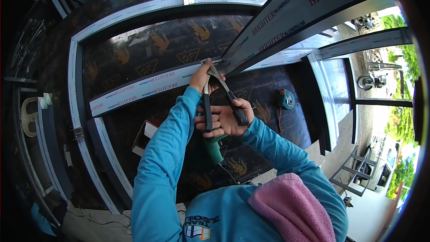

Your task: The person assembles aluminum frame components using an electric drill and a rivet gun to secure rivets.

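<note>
Our right hand [233,116] grips the riveter [222,93] handles; our left hand [201,78], arm outstretched, clasps its nose against the aluminum frame [143,87].

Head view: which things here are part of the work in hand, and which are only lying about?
In use:
- hand riveter, held by right hand
- aluminium profile, steadied by left hand
- slanted aluminium profile

Lying about:
- tape measure
- green power tool
- pink cloth
</note>
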`<state>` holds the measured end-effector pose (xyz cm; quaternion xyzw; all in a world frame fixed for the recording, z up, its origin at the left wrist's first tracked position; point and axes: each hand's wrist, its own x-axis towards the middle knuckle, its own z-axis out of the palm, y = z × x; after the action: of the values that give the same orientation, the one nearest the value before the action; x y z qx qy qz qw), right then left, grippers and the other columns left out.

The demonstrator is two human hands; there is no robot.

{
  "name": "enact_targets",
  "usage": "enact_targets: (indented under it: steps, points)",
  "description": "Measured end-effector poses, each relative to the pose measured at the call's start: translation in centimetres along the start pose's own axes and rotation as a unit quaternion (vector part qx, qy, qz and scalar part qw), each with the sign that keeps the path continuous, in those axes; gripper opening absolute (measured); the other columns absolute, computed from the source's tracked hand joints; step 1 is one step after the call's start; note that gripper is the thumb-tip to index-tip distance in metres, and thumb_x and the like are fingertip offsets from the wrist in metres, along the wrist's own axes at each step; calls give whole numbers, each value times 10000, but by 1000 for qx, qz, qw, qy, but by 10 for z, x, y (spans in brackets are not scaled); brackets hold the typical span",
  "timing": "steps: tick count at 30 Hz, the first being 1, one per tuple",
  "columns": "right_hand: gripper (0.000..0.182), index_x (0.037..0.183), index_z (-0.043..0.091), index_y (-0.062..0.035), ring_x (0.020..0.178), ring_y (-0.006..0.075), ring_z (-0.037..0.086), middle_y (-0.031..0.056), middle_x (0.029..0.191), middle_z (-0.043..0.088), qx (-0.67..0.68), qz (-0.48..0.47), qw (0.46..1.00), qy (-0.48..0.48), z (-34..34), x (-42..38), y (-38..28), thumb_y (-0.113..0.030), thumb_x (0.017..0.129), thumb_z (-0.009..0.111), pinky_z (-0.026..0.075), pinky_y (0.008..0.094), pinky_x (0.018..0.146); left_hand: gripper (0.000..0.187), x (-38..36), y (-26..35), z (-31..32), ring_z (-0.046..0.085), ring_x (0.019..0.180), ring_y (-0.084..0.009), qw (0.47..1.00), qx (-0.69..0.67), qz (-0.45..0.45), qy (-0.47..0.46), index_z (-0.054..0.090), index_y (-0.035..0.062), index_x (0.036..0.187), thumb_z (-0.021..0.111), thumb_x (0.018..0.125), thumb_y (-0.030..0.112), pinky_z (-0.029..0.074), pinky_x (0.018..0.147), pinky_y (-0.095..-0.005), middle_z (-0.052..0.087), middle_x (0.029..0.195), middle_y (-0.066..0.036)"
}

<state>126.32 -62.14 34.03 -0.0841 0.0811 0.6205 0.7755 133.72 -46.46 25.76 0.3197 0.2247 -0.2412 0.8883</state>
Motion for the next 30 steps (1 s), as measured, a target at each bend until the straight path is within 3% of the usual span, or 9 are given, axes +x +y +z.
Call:
enact_targets:
  steps: [4, 6, 7, 9, 12, 14, 20, 22, 30]
  points:
    - [548, 1206, 499, 40, 931, 265, 616, 151, 1018, 621, 79, -34, 996, -3, -37, 1, -1, -361, 839, 564, 469, 433, 900, 496, 14, -13, 13, 616, 559, -212, 983, 67, 55, 163, 574, 71, 782, 553, 881, 557, 522, 511, -305, 616, 670, -112]
    - [386, 1056, 572, 22, 675, 198, 619, 79, 777, 638, 24, -58, 993, 102, -21, 4, -4, -319, 874, 553, 518, 346, 674, 509, 7, -9, 19, 604, 535, -209, 984, 25, 59, 166, 575, 76, 766, 595, 842, 579, 518, 498, -309, 601, 645, -99]
    - [301, 909, 607, -8, 544, 152, 574, 54, 661, 603, -111, -96, 939, 309, -10, 0, -5, -307, 888, 573, 470, 283, 511, 484, 3, -7, 20, 601, 534, -201, 983, 51, 52, 167, 580, 71, 793, 589, 860, 550, 519, 503, -305, 593, 638, -88]
    - [300, 873, 605, -14, 542, 152, 569, 56, 659, 598, -168, -145, 911, 346, -17, 2, -8, -313, 891, 579, 464, 279, 499, 460, -13, -6, 28, 597, 533, -192, 982, 79, 45, 165, 584, 65, 819, 582, 879, 521, 519, 508, -300, 586, 632, -77]
    - [305, 833, 610, -16, 550, 157, 582, 62, 662, 602, -216, -175, 892, 356, -25, -8, -14, -314, 893, 592, 476, 283, 497, 376, -48, 18, -1, 582, 563, -93, 970, 192, -146, 2, 601, 26, 1033, 560, 927, 384, 492, 536, -241, 582, 678, -14]
    - [306, 828, 617, -12, 561, 163, 600, 66, 669, 611, -209, -157, 908, 327, -28, -13, -14, -311, 893, 599, 493, 291, 505, 466, -36, 68, -65, 518, 538, 20, 893, -73, -274, -348, 591, -26, 1062, 530, 925, 415, 448, 510, -171, 567, 650, 31]
    - [503, 1098, 539, 52, 988, 303, 626, 205, 1094, 614, -11, -86, 965, 248, -6, -10, -1, -398, 872, 539, 501, 465, 894, 636, -36, -1, 6, 657, 842, -300, 989, -2, -141, -34, 578, -47, 1074, 606, 854, 549, 550, 779, -385, 645, 912, -153]
    - [666, 1215, 449, 79, 1131, 345, 542, 241, 1256, 517, 46, -3, 999, 7, 12, -13, -1, -451, 821, 536, 362, 538, 1046, 628, -45, -7, 17, 663, 850, -288, 998, -34, -50, -32, 586, -44, 1055, 610, 851, 549, 554, 780, -387, 653, 918, -156]
    - [332, 961, 566, -18, 596, 174, 593, 62, 709, 614, 32, -72, 986, 144, -27, -4, 0, -335, 863, 551, 463, 322, 558, 515, -21, -20, 30, 606, 631, -185, 989, 64, -4, 134, 548, 43, 893, 753, 759, 497, 512, 578, -310, 571, 707, -71]
